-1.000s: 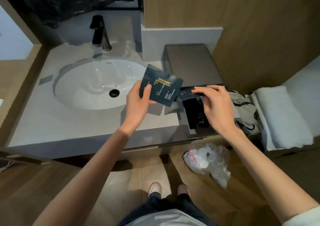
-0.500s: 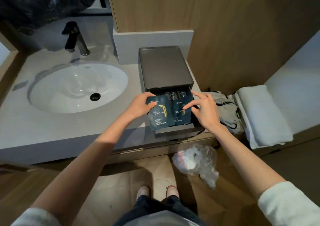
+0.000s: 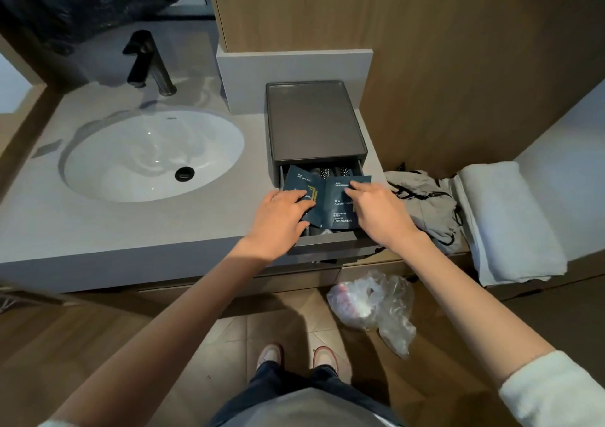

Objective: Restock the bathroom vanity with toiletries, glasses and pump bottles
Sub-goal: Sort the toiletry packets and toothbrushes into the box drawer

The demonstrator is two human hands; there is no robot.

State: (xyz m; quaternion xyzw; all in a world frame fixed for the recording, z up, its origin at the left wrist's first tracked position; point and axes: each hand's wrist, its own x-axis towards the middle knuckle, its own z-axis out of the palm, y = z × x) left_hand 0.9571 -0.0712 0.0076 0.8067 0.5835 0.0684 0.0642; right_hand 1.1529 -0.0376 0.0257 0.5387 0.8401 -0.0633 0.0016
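Observation:
A dark grey drawer box point(image 3: 312, 122) stands on the vanity counter point(image 3: 131, 230) right of the sink, its drawer point(image 3: 327, 238) pulled out toward me. Two dark blue toiletry packets lie side by side in the drawer: the left packet point(image 3: 299, 186) and the right packet point(image 3: 337, 207). My left hand point(image 3: 278, 220) rests flat on the left packet with fingers extended. My right hand point(image 3: 376, 212) presses its fingertips on the right packet. Dark items with dotted tops point(image 3: 324, 173) show at the drawer's back.
A white basin point(image 3: 150, 155) with a black tap point(image 3: 147, 61) fills the counter's left. Crumpled grey cloth point(image 3: 422, 204) and a folded white towel point(image 3: 504, 220) lie on the right ledge. A clear plastic bag point(image 3: 376, 305) sits on the floor by my feet.
Both hands have brought the two blue packets down from above the counter into the open drawer and now lie flatter on them. The view has shifted right and closer.

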